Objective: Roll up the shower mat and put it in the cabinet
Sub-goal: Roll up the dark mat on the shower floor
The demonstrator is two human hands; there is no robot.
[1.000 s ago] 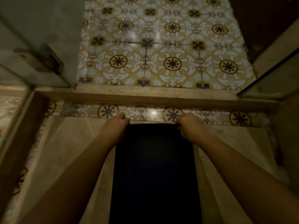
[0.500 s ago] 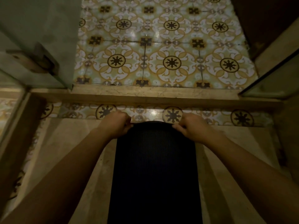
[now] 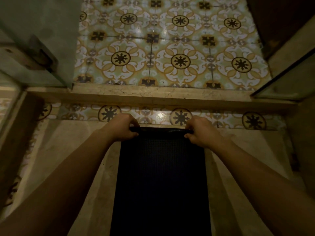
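Gripped by left hand [image 3: 120, 127] and right hand [image 3: 201, 131], shower mat [image 3: 162, 176] curls at its far edge

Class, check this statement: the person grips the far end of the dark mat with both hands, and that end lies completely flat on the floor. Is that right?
Not quite. Both the left hand and the right hand do grip the far end of the dark mat, but the head view shows that end lifted and curled over into the start of a roll, not flat. The rest of the mat lies flat.
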